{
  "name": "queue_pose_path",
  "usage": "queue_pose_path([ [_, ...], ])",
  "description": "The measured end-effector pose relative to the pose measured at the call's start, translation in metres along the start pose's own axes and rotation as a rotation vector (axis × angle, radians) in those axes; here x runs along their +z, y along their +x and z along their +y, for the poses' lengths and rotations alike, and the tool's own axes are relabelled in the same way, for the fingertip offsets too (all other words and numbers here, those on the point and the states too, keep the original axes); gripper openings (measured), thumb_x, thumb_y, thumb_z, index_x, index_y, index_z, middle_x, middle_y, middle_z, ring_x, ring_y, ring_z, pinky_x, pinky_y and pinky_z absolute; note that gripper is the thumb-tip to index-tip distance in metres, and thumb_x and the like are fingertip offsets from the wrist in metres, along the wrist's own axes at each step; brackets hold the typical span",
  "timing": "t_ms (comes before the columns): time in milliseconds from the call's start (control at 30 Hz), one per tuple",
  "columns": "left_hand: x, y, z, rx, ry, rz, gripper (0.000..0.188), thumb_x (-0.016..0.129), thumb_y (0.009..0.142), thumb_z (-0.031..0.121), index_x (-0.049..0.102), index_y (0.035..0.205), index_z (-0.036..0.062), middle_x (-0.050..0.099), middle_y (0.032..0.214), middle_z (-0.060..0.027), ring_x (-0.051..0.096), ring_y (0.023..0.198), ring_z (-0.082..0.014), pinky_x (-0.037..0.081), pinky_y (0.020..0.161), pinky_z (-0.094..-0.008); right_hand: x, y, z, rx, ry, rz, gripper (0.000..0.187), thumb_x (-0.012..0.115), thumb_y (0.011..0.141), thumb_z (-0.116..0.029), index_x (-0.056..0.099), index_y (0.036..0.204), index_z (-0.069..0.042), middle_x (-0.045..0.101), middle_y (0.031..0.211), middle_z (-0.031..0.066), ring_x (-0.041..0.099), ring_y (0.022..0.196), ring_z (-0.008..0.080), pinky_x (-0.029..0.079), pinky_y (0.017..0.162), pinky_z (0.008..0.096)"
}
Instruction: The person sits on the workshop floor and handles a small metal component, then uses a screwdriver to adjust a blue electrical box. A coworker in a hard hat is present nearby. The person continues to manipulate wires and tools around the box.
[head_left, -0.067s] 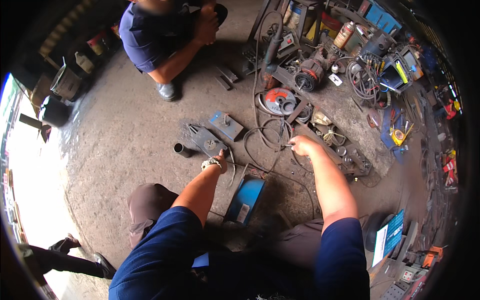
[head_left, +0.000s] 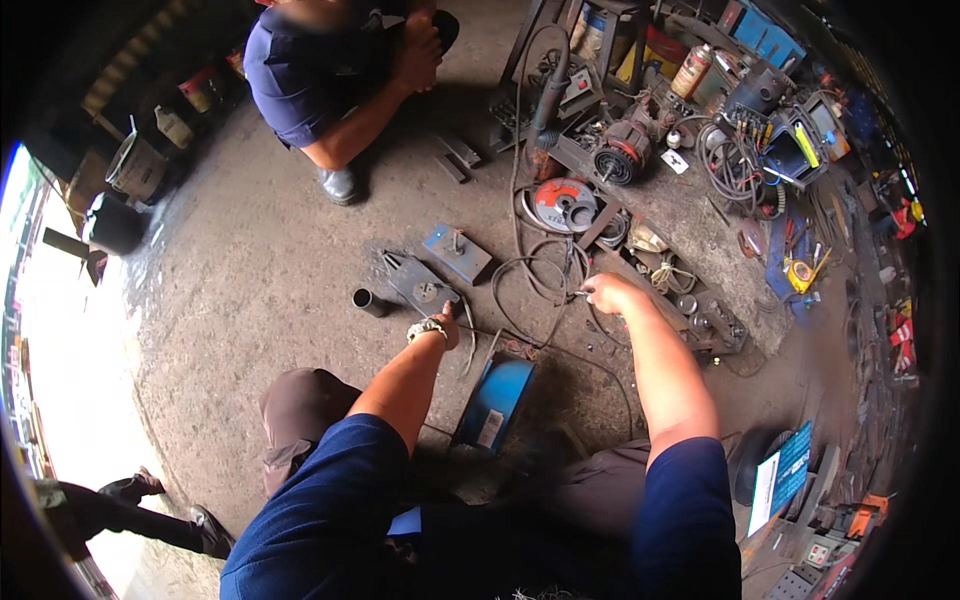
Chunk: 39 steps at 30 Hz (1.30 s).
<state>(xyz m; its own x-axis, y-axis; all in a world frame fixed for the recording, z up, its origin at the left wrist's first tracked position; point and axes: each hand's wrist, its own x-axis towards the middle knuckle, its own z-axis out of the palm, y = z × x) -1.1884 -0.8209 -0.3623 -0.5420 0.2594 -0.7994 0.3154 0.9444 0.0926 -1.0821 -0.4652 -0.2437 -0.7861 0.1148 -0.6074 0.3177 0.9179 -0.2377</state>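
My left hand (head_left: 447,328), with a band round its wrist, grips the near right corner of a dark steel plate (head_left: 412,283) lying on the floor. A round light patch shows on the plate. To the right, my right hand (head_left: 610,293) pinches a small pale thing beside a loop of cable (head_left: 530,280); its kind is too small to tell. Just beyond the plate lies a second metal plate (head_left: 458,255) with a blue edge and a short stud standing on it. A short dark pipe (head_left: 369,302) stands left of the first plate.
A blue metal piece (head_left: 497,402) lies close before me. Further right are an angle grinder (head_left: 548,115), a red-orange disc (head_left: 562,206), a motor (head_left: 620,152) and a tape measure (head_left: 799,273). Another person (head_left: 300,90) squats at the far left; a third person's leg (head_left: 120,512) shows lower left.
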Motion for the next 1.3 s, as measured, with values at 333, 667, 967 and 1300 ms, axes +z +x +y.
queue_pose_path([
  [333,0.006,0.0,0.001,-0.032,0.044,-0.067,0.088,0.044,0.094,0.021,-0.012,0.157,-0.002,0.048,0.148,-0.0287,0.053,0.133,-0.0409,0.039,0.111,-0.0566,-0.005,0.013,0.001,-0.068,-0.044,0.04,0.035,0.065,0.09,-0.013,0.07,0.124,-0.016,0.07,0.121,0.0158,0.065,0.115,0.0328,0.051,0.099,0.0408],
  [667,-0.002,-0.005,0.01,-0.018,-0.099,0.017,0.097,0.053,0.086,0.009,-0.008,0.162,0.016,0.056,0.14,-0.0275,0.057,0.129,-0.0389,0.046,0.107,-0.0499,-0.003,0.018,0.007,-0.04,0.026,0.035,0.034,0.068,0.092,-0.018,0.069,0.126,-0.015,0.07,0.121,0.0166,0.066,0.114,0.0316,0.051,0.098,0.0396],
  [967,-0.01,-0.001,0.017,-0.035,-0.065,-0.024,0.097,0.051,0.09,0.011,-0.017,0.159,0.0133,0.051,0.145,-0.0269,0.054,0.132,-0.0416,0.042,0.109,-0.0538,-0.001,0.022,0.011,0.026,0.015,-0.014,0.036,0.068,0.091,-0.018,0.068,0.127,-0.018,0.068,0.125,0.0149,0.063,0.119,0.032,0.049,0.103,0.0398],
  [1300,0.015,0.018,-0.007,-0.14,-0.177,0.034,0.091,0.049,0.092,0.013,-0.013,0.159,0.004,0.05,0.145,-0.0288,0.053,0.132,-0.0418,0.041,0.111,-0.0513,0.001,0.034,0.001,-0.023,0.003,-0.005,0.035,0.07,0.09,-0.018,0.069,0.125,-0.017,0.069,0.122,0.0153,0.064,0.116,0.032,0.05,0.1,0.0395],
])
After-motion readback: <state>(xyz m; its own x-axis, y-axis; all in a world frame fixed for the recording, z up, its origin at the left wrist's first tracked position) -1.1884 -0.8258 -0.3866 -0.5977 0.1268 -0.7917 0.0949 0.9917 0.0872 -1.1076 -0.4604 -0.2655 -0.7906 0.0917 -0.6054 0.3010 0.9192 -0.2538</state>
